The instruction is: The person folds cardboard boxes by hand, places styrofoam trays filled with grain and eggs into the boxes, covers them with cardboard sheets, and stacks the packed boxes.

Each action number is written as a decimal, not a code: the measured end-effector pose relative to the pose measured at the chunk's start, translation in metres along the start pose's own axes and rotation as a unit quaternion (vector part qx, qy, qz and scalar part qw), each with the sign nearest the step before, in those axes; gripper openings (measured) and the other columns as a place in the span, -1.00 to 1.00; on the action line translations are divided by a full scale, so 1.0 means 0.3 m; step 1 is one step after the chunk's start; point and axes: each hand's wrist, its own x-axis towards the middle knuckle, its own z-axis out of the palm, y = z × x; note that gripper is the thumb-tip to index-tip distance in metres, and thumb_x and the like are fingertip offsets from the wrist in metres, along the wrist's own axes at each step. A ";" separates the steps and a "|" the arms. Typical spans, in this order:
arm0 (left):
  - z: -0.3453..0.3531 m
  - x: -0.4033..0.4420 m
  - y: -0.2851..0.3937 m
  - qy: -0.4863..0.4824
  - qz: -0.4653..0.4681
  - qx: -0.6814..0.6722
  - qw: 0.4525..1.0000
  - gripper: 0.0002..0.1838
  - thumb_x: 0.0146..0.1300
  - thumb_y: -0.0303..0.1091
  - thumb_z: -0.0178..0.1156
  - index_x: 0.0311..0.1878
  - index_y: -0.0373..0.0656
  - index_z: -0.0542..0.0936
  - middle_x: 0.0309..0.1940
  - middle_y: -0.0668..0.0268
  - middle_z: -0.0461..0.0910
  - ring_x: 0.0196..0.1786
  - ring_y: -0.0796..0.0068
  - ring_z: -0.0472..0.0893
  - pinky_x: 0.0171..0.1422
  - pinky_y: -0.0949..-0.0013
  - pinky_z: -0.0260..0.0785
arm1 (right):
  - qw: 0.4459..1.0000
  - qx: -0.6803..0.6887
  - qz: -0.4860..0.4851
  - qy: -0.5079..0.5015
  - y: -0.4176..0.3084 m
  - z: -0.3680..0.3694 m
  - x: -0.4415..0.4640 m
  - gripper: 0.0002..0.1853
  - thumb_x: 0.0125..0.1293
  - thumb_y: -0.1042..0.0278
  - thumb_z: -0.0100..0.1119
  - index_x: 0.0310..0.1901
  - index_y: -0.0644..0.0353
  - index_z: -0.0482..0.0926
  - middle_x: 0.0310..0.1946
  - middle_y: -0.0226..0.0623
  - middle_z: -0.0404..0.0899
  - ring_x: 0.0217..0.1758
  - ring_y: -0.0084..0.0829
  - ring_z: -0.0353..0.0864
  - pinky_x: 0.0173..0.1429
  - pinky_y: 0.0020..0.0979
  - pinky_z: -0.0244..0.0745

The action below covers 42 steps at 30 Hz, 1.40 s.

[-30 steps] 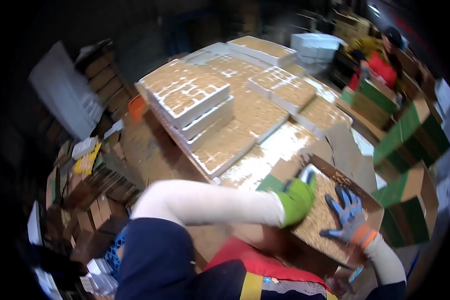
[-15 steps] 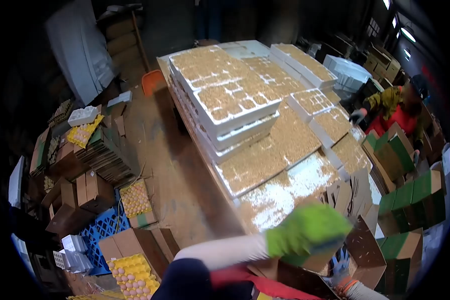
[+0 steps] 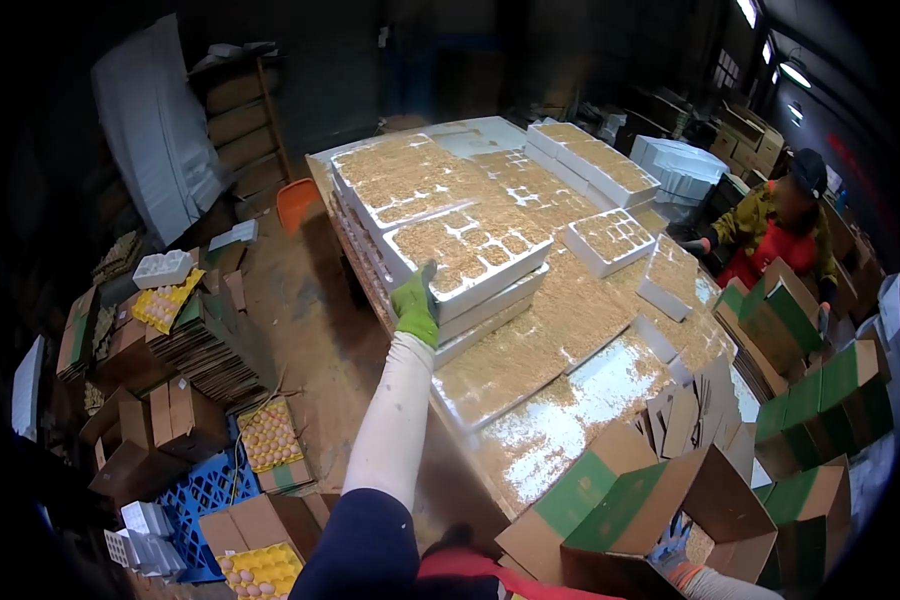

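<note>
My left hand, in a green glove, grips the near left edge of the top foam tray. That white tray has compartments covered with a light-brown husk-like filling, and it sits on a stack of similar trays at the table's left side. Low on the right, my right hand, in a blue and grey glove, is at the mouth of an open cardboard box with green-striped flaps. Its fingers look stretched out against the box, partly hidden by the box wall. Some brown filling shows inside the box.
More filled foam trays stand across the table, which is strewn with filling. A co-worker stands at the right near cardboard boxes. On the left are yellow egg trays, flattened cartons and a blue crate.
My left hand has swung from above the cardboard box forward and left to the tray stack, taking hold of the top tray's edge. My right hand has stayed at the box.
</note>
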 end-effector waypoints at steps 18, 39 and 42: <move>-0.314 -0.645 0.180 -0.240 0.056 0.006 0.969 -0.39 0.47 0.00 0.03 0.48 -0.11 0.33 0.47 0.27 0.30 0.42 0.18 0.39 0.51 0.05 0.26 | 0.828 0.447 0.167 0.294 0.287 -0.578 -0.446 -0.48 0.31 0.26 0.31 0.28 0.17 0.49 0.14 -0.10 0.55 0.14 -0.17 0.60 0.21 -0.25 0.52; 0.106 -1.457 0.232 -0.569 0.107 0.447 0.682 -0.73 0.46 -0.29 0.00 -0.18 -0.25 0.62 -0.37 0.37 0.54 -0.32 0.56 0.45 -0.15 0.44 0.30 | 0.374 0.735 0.274 0.495 0.216 -0.288 -0.847 -0.62 0.42 0.49 0.19 0.23 0.34 0.48 0.12 -0.19 0.60 0.18 -0.46 0.58 0.28 -0.42 0.49; 0.114 -1.549 0.163 -0.603 -0.074 0.350 0.713 -0.60 0.53 -0.17 -0.07 0.02 -0.30 0.61 -0.17 0.27 0.60 -0.10 0.41 0.52 0.07 0.32 0.35 | 0.482 0.664 0.270 0.504 0.228 -0.307 -0.804 -0.56 0.33 0.46 0.27 0.22 0.32 0.49 0.14 -0.17 0.59 0.19 -0.38 0.58 0.30 -0.38 0.47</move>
